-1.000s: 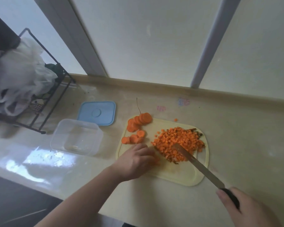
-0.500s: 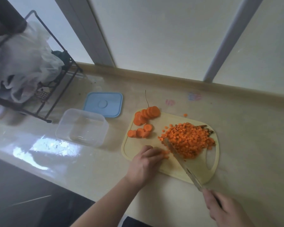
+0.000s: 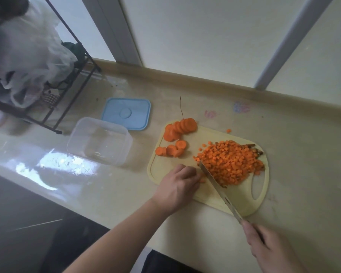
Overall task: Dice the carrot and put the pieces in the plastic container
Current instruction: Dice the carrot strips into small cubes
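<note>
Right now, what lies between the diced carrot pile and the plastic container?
In the head view, carrot slices on the cutting board lie between the diced carrot pile and the plastic container.

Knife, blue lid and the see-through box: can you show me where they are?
knife (image 3: 215,183), head view, on the middle of the blade.
blue lid (image 3: 126,113), head view, on the round mark in its middle.
see-through box (image 3: 75,142), head view, on its left rim.

The left hand (image 3: 178,187) hides its fingers; the knife (image 3: 218,187) handle is hidden.
</note>
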Tool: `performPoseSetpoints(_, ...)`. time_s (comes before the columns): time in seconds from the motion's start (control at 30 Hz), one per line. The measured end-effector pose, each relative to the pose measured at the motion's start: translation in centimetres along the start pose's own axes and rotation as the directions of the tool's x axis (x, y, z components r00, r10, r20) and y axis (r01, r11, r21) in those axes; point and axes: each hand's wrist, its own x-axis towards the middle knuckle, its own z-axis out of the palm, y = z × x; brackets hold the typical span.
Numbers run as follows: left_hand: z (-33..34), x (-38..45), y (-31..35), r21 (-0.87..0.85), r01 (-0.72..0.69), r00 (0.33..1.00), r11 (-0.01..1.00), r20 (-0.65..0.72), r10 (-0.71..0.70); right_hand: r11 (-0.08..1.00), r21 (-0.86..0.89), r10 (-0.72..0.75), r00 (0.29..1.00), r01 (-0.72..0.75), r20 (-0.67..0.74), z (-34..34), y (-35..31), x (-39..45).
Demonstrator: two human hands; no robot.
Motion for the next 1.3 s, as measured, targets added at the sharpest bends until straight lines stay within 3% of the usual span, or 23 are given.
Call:
performPoseSetpoints(0.4, 0.1, -0.7, 0.4, -0.029, 0.062, 0.997, 0.998, -0.043, -0.063, 0.991, -0.133, -0.011, 0.994, -0.003, -0.107, 0.6, 0.4, -0.1)
performPoseSetpoints(0.83, -0.7, -1.3, -0.5, -0.004, 0.091, 0.993, 0.996, -0.075, -0.091, 0.992, -0.127, 0.001, 1.000, -0.004, -0.021, 2.6, -1.7, -0.2)
performPoseSetpoints(1.1, -0.5, -1.2, -0.3, 0.026, 0.056, 0.995, 0.998, -0.082, -0.054, 0.992, -0.127, -0.003, 0.996, -0.008, -0.085, 1.5, -1.4, -0.2)
performPoseSetpoints(1.3, -0.7, -1.5, -0.3, -0.031, 0.039, 0.994, 0.999, -0.105, -0.042, 0.989, -0.106, -0.103, 0.995, 0.102, 0.000, 0.1, -2.2, 0.8)
